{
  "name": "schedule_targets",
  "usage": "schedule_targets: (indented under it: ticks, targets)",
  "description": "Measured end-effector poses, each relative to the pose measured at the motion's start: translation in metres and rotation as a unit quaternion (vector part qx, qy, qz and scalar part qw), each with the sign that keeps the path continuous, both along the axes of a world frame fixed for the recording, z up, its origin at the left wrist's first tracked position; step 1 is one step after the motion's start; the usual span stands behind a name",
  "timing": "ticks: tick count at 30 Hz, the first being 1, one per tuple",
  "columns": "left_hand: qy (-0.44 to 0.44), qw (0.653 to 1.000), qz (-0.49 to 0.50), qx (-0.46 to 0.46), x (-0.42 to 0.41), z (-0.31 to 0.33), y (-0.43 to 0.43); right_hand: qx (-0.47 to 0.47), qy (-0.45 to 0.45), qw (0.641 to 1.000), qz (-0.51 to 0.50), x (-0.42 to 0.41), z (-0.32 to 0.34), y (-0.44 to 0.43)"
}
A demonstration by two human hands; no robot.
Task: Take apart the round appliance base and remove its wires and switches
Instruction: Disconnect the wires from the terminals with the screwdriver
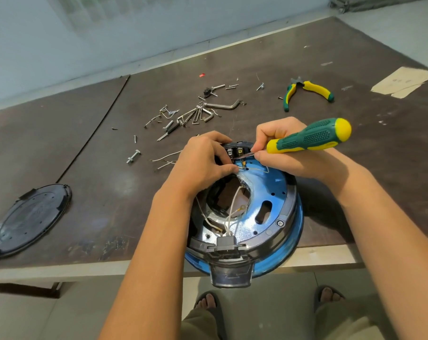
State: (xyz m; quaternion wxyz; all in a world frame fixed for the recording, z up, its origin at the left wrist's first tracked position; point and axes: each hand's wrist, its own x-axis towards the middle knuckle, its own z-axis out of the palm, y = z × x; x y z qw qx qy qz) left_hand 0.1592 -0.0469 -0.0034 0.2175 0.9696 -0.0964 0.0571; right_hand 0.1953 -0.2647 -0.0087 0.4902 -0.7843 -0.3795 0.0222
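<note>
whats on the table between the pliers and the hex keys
In the head view, a couple of loose screws lie between the pliers and hex keys; otherwise bare.

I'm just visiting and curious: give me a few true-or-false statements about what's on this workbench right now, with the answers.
1. The right hand grips a green-and-yellow screwdriver. True.
2. The pliers are in the left hand. False: they lie untouched on the table; the left hand holds the round base.
3. A dark round cover lies on the table left of the base. True.
4. No wires remain in the base. False: white wires run inside it.
</note>
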Motion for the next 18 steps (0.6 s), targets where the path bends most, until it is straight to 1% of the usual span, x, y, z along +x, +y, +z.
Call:
schedule_targets:
  ticks: [5,9,14,18]
  targets:
    - [0.011,1.000,0.002,0.000,0.001,-0.002,0.000,-0.028,-0.013,1.000,-0.004,-0.002,0.001,0.004]
    - [0.021,1.000,0.005,-0.011,0.001,-0.002,0.000,-0.040,0.001,0.999,-0.029,-0.004,0.003,0.009]
    - [0.021,1.000,0.004,-0.014,0.001,-0.001,0.000,0.012,0.042,0.995,-0.086,-0.005,0.002,0.019]
    - [0.033,0.999,0.010,-0.013,0.002,-0.001,0.000,0.036,0.072,0.991,-0.109,-0.005,-0.001,0.019]
